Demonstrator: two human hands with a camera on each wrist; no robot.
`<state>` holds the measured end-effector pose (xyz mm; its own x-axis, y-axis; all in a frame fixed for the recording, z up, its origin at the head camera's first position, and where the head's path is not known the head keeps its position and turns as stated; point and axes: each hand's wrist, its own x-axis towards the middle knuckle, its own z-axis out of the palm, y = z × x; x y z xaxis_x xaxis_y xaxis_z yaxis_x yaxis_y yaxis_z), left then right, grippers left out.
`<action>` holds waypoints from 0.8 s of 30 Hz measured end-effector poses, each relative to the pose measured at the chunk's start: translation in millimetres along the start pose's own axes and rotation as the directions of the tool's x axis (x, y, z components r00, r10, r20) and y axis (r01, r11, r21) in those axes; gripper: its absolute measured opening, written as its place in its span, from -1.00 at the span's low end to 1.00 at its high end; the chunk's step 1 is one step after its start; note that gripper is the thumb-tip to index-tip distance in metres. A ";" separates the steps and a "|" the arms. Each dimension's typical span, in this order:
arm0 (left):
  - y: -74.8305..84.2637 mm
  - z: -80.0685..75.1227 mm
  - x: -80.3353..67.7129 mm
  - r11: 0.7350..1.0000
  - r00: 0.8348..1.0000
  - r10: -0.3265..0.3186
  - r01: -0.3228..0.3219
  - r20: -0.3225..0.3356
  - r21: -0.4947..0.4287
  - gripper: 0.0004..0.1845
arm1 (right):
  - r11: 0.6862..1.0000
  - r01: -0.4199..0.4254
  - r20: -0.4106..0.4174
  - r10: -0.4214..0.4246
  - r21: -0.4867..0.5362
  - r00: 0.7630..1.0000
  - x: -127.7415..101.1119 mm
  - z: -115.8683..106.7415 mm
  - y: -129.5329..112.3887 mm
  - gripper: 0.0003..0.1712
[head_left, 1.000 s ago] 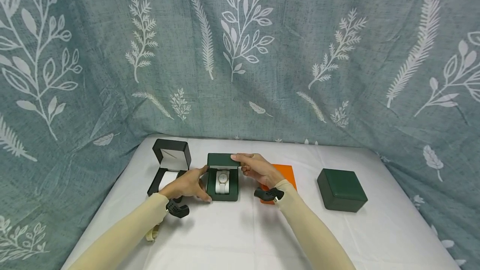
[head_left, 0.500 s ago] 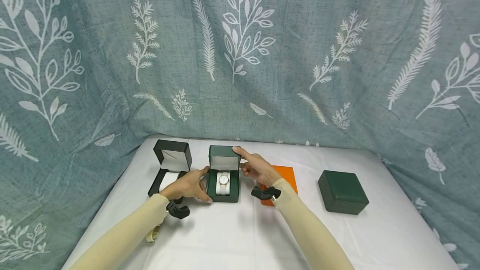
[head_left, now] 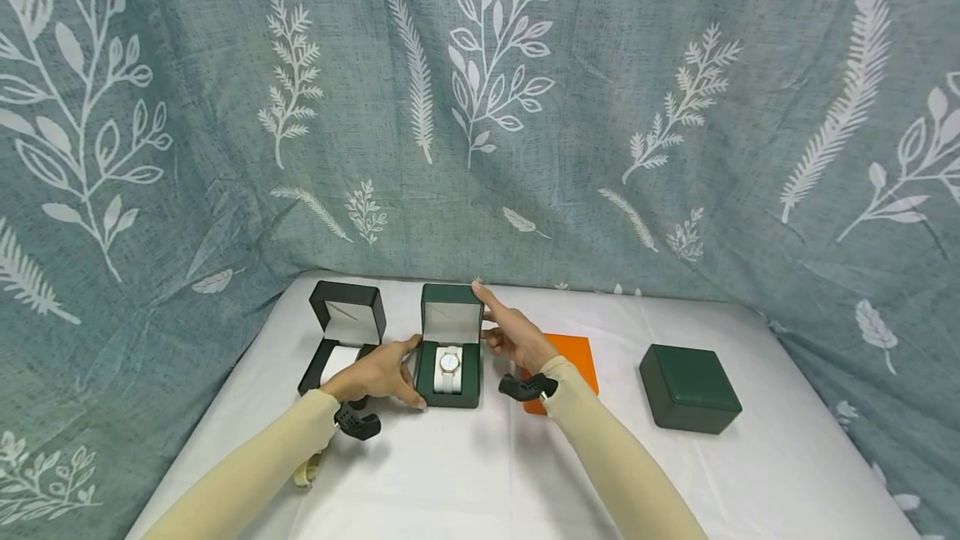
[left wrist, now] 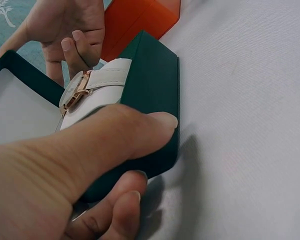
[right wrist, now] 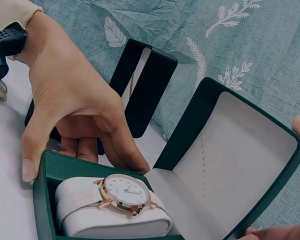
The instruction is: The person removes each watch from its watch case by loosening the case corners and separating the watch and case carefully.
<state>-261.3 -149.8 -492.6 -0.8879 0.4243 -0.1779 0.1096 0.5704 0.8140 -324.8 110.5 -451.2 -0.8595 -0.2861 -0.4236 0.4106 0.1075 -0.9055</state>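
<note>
A white-strapped watch [head_left: 448, 362] sits in the open green box [head_left: 453, 401] on the worktop [head_left: 450, 482]. The left hand [head_left: 378, 372] grips the box's left side; the right hand [head_left: 519, 337] holds the raised lid [head_left: 453, 294] by its right edge. Leftward stands an open black box [head_left: 347, 293]; rightward, an orange box [head_left: 572, 348] and a closed green box [head_left: 693, 382].

Left arm [head_left: 251, 465], one: is stretching forward and inward. Left hand [head_left: 378, 372]: is gripping, its thumb [left wrist: 145, 132] spreading away from the fingers [left wrist: 122, 212]. Right arm [head_left: 615, 448], one: is angling forward and inward. Right hand [head_left: 519, 337]: is holding, one upper digit [head_left: 487, 298] extending, lower fingers [left wrist: 80, 50] curling.
</note>
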 end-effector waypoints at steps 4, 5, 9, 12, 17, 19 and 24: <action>-1.7 0.2 -0.4 1.000 1.000 -0.007 0.007 0.009 -0.004 0.37 | 1.000 -0.006 0.000 0.006 0.005 1.000 0.3 0.2 0.8 0.36; -2.4 0.2 -0.3 1.000 1.000 -0.007 0.007 0.009 -0.005 0.37 | 1.000 -0.007 0.000 0.007 0.009 1.000 0.5 0.2 0.9 0.36; -1.1 -0.7 0.1 1.000 1.000 -0.005 0.005 0.002 0.002 0.37 | 1.000 0.007 -0.002 -0.007 0.016 1.000 0.7 0.5 0.9 0.36; 0.1 -0.6 0.0 1.000 1.000 -0.005 0.005 0.001 0.014 0.37 | 1.000 0.017 -0.014 -0.017 0.014 1.000 -0.9 1.3 0.8 0.33; 2.0 -1.1 0.1 1.000 1.000 -0.017 0.017 -0.001 0.016 0.39 | 0.998 0.039 -0.076 -0.043 -0.045 0.996 -7.2 3.8 -3.9 0.24; 2.2 -0.9 0.1 1.000 1.000 -0.022 0.022 0.001 0.015 0.39 | 0.995 0.054 -0.102 -0.062 -0.081 0.993 -10.6 5.0 -5.5 0.21; 1.1 -1.2 0.6 1.000 1.000 -0.027 0.027 0.015 0.006 0.40 | 0.983 0.123 -0.156 -0.144 -0.136 0.977 -18.6 7.1 -7.3 0.07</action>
<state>-262.2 -149.8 -491.1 -0.8839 0.4192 -0.2076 0.0887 0.5859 0.8055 -309.7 108.3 -436.5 -0.9463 -0.1469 -0.2879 0.2568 0.1995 -0.9457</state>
